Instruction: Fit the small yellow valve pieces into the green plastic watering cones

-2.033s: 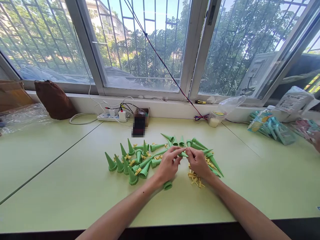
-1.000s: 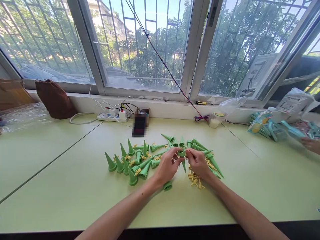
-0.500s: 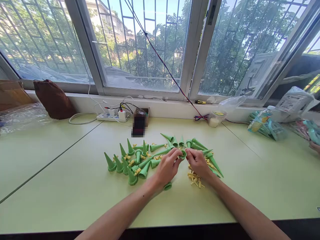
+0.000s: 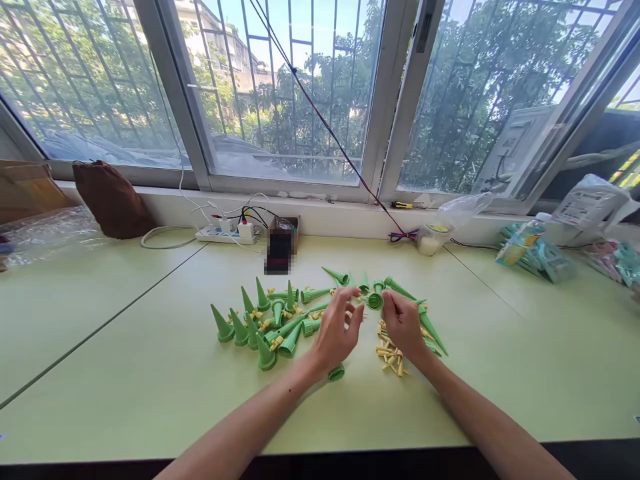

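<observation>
My right hand is closed on the rim of a green plastic cone, whose round open end faces me. To its left, my left hand has its fingers apart and curved, with nothing in them. Several green cones stand upright at the left, and others lie on their sides among small yellow valve-like pieces. One cone lies partly hidden by my left wrist. A heap of loose yellow pieces sits beside my right wrist.
On the pale green table, a power strip and a small box stand by the window. At the back are a brown bag and a plastic cup. A bottle lies among bagged teal items at right.
My left hand has let go of the green cone and drawn slightly away, its fingers opening. The cone is now in my right hand alone, slightly further right.
</observation>
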A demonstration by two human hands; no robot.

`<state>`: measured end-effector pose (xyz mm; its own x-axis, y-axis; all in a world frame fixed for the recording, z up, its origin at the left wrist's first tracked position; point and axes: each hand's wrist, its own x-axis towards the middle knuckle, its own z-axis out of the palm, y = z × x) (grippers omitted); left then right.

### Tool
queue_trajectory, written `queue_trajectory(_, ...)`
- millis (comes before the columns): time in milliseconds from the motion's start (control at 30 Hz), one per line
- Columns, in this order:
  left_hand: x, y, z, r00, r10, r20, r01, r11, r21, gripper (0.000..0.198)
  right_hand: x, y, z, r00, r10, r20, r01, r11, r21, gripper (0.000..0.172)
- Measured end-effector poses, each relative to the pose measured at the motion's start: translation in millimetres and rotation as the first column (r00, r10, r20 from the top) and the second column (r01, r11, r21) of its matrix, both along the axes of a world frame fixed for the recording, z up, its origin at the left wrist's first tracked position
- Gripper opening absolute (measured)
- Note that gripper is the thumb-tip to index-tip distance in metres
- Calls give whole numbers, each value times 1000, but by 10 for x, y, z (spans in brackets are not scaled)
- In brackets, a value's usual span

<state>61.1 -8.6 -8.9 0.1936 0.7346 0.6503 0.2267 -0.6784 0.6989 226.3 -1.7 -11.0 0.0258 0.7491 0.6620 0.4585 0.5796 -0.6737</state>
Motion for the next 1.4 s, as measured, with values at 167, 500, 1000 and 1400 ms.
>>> queue_trajectory(167,-43,18,36,1000,0,5,1,984,-178,62,25,20,-58,999,28,-22,-28,999,-14,41)
queue_trajectory(500,-6,11,-24,991,-113,74,131,940,-314,69,-71,-58,-18,988,135,77,-133,991,-21,40)
queue_trajectory(1000,-40,-22,119,990,-67,-125,54,993,-105,58,-80,-43,-34,993,115,19,-113,991,-69,37)
queue_trajectory(1400,-66,-15,35,973,-65,-222,47,995,-85,39,-63,-16,-26,995,100,23,-96,987,-126,42)
